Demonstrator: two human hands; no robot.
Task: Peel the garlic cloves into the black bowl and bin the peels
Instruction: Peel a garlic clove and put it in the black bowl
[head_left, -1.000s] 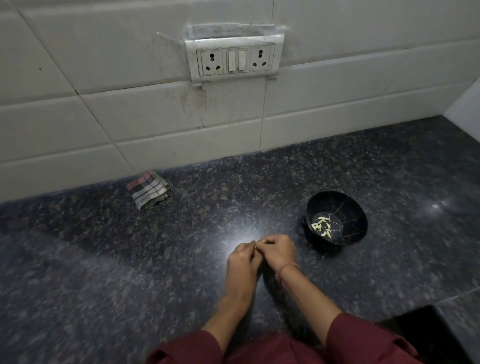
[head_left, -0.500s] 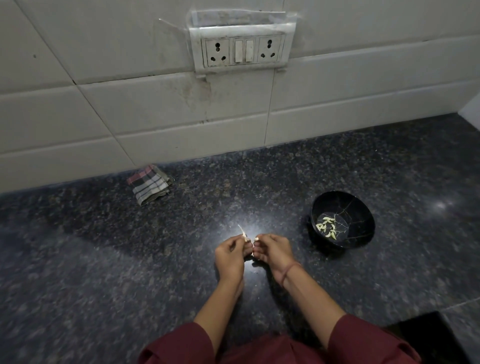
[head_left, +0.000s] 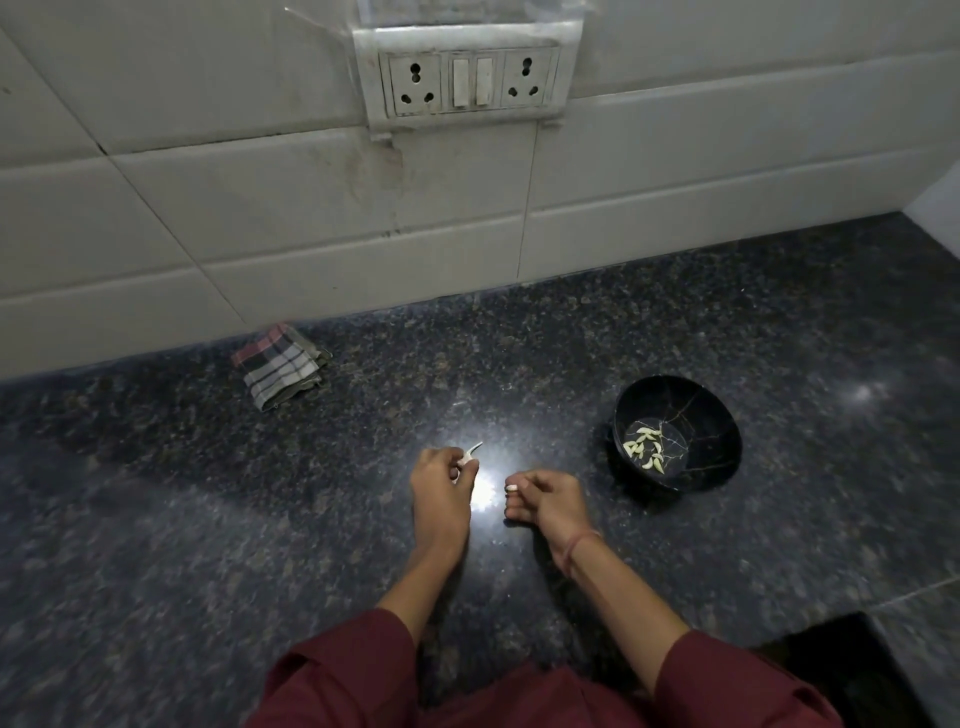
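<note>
Head view: we look down past our dark red sleeves (head_left: 358, 670) at both hands, which are low over the speckled counter (head_left: 208, 519).
Left hand (head_left: 441, 483): our fingers are curled and pinch a pale, curved peel (head_left: 474, 450) that sticks up beyond the fingertips. We judge it is held off to the side to keep the waste away from the bowl.
Right hand (head_left: 548, 496): our fingers are curled in and grip a small whitish clove (head_left: 511, 487) at the thumb tip. This hand is the one nearer the bowl, which suits dropping the clove in.
Black bowl (head_left: 719, 431): it sits upright on the counter, near the right hand but apart from it, so we only need a short reach.
Peeled cloves (head_left: 647, 449): a small heap lies on the bowl's floor, so we judge the peeling is well under way.
Cloth (head_left: 278, 366): it lies folded against the tiled wall, well away from our hands.
Socket plate (head_left: 467, 78): it is fixed to the wall above, and its top is cut off by the frame.
Hard to tell: most of the clove is hidden by our fingers, so we cannot say whether any skin remains on it.
Bin: we cannot pick one out. A dark shape (head_left: 836, 670) at the lower right is cropped and too dim to identify.
Unpeeled stock: none is visible.
</note>
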